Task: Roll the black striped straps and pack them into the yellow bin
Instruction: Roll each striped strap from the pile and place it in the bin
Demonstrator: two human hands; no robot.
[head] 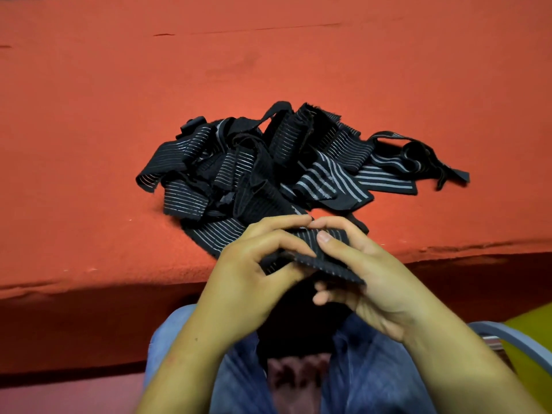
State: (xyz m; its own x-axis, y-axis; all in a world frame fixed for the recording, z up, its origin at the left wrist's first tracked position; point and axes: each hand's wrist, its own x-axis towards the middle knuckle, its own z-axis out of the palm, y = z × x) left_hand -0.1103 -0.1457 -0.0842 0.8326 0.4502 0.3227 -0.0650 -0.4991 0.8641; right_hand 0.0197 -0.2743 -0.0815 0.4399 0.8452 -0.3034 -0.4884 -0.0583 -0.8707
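Observation:
A tangled heap of black striped straps [283,162] lies on the red table [89,144] just beyond my hands. I hold one strap [313,249] at the table's front edge. My left hand [254,279] pinches its left side between thumb and curled fingers. My right hand [367,279] grips its right side, thumb on top and fingers underneath. The strap's far end trails back onto the table toward the heap. A sliver of the yellow bin [534,339] shows at the lower right edge.
The red cloth-covered table fills the upper view, its front edge running across at mid-height. My legs in blue jeans [239,383] are below. A grey chair arm [513,336] curves in front of the yellow bin at right.

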